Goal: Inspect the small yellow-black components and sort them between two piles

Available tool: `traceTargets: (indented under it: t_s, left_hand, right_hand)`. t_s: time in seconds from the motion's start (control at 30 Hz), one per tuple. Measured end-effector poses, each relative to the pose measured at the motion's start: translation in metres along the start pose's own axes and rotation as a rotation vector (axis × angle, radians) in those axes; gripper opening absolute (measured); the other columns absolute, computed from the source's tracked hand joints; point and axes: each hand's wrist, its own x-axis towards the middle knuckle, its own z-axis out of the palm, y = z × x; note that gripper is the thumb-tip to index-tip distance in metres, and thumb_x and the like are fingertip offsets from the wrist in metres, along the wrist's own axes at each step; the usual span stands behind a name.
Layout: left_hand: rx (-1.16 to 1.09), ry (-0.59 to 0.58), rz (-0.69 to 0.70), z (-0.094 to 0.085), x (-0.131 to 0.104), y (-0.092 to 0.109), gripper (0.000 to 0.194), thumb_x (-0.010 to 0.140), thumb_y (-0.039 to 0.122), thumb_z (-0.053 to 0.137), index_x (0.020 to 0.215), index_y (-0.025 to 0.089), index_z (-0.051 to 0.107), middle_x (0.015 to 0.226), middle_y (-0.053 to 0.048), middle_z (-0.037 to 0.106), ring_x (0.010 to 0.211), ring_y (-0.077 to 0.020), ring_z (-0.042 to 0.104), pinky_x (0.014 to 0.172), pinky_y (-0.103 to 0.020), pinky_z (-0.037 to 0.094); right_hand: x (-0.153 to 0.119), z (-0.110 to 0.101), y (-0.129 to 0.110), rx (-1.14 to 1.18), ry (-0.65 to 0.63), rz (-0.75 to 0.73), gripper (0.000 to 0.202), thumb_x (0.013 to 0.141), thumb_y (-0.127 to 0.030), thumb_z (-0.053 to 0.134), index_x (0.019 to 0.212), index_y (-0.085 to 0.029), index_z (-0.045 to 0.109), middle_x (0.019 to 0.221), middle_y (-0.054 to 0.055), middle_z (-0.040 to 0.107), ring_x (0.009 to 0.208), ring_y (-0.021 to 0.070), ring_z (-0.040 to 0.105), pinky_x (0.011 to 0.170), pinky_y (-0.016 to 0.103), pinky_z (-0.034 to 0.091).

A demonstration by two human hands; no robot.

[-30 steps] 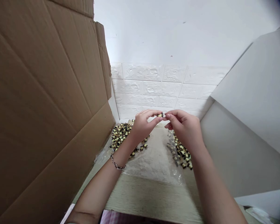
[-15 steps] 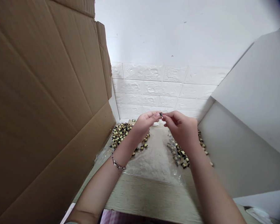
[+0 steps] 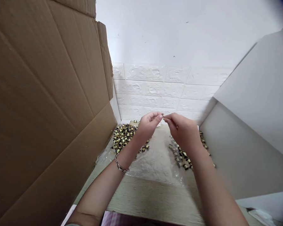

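Note:
My left hand (image 3: 149, 125) is closed in a pinch around a small part (image 3: 162, 115) above the far edge of the table. Opposite it, my right hand (image 3: 182, 128) has thumb and forefinger pressed together at the same part, mostly hidden by fingertips. To the left, partly behind my left wrist, lies a pile of small yellow and black parts (image 3: 124, 136) with thin wires. Another pile of such parts (image 3: 185, 161) sits under and beside my right forearm. Between the piles a clear plastic sheet (image 3: 155, 163) covers part of the table.
A tall cardboard panel (image 3: 49, 94) stands along the left. White boards (image 3: 245, 141) close off the right side. Behind the table (image 3: 141, 197) is a white brick-patterned wall (image 3: 155, 73). A crumpled clear plastic piece (image 3: 261, 216) lies at the lower right, with pink checked cloth (image 3: 113, 218) below the table's front edge.
My left forearm has shifted slightly right and my right fingers have changed their pose around the small part. Both hands stay together at the same spot.

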Motion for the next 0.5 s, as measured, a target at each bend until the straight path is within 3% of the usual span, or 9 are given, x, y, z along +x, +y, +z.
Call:
traceTargets:
  t_s: [0.2,0.37,0.5]
  left_hand:
    - [0.697,0.241,0.283,0.0002,-0.0064,0.0039,0.016,0.081,0.029,0.047,0.089,0.019,0.055,0.09,-0.002,0.061,0.085,-0.0143,0.052,0.085,-0.032,0.032]
    - [1.036,0.301,0.454,0.0,-0.0094,0.004,0.017,0.083,0.032,0.043,0.091,0.021,0.054,0.092,-0.001,0.062,0.089,-0.0157,0.051,0.09,-0.036,0.021]
    - [1.187,0.291,0.57,-0.0026,-0.0097,0.0029,0.02,0.085,0.034,0.04,0.093,0.021,0.053,0.09,-0.002,0.061,0.086,-0.0162,0.05,0.091,-0.037,0.02]
  right_hand:
    - [0.0002,-0.0016,-0.0007,-0.031,0.001,-0.009,0.018,0.085,-0.026,0.041,0.081,-0.021,0.059,0.074,-0.001,0.065,0.063,0.0134,0.058,0.05,0.022,0.03]
    - [-0.001,0.0004,0.0,-0.069,0.01,-0.021,0.017,0.084,-0.024,0.041,0.082,-0.022,0.058,0.075,-0.001,0.065,0.063,0.013,0.056,0.05,0.022,0.028]
    - [-0.001,0.001,0.0007,-0.085,0.001,-0.032,0.016,0.084,-0.023,0.041,0.082,-0.021,0.056,0.075,-0.001,0.063,0.064,0.0126,0.054,0.05,0.022,0.027]
